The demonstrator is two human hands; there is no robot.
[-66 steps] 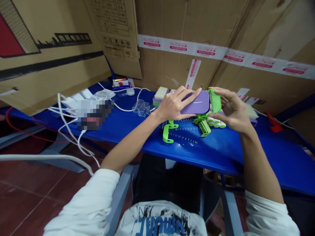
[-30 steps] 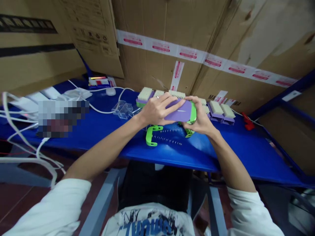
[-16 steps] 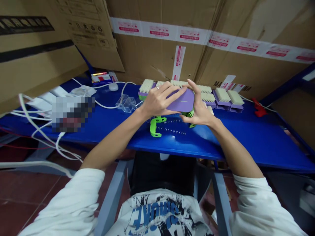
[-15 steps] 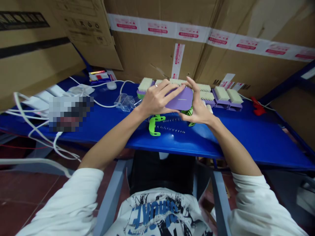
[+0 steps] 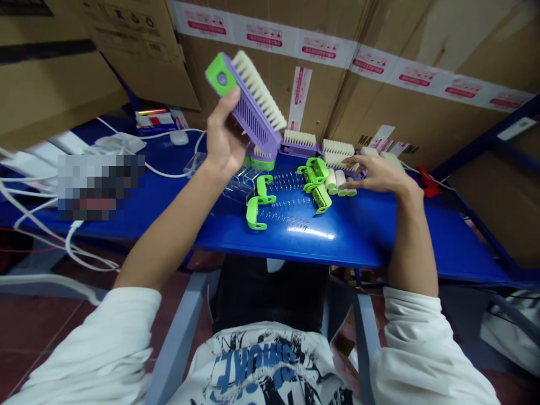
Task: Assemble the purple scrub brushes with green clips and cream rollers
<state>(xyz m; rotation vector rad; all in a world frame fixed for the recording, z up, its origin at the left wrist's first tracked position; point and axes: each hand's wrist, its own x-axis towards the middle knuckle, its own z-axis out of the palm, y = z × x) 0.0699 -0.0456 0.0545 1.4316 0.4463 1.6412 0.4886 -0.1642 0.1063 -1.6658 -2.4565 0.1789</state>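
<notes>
My left hand (image 5: 223,140) is raised above the blue table (image 5: 169,208) and grips a purple brush (image 5: 248,104) with a green end cap and cream bristles, tilted up to the left. My right hand (image 5: 377,171) hovers low over the table with fingers apart, holding nothing, just right of several small white rollers (image 5: 340,181). Green handle pieces (image 5: 257,205) and green clips (image 5: 314,177) lie between my hands, beside rows of metal springs (image 5: 287,202).
More purple brushes (image 5: 312,145) stand bristles-up along the back by the cardboard boxes (image 5: 337,73). Clear plastic pieces (image 5: 240,183) lie near my left wrist. White cables (image 5: 42,214), a mouse (image 5: 179,136) and a red object (image 5: 427,183) are also on the table.
Both hands held the purple brush together over the parts. Now my left hand has lifted it up and to the left alone, and my right hand has let go and moved right over the rollers.
</notes>
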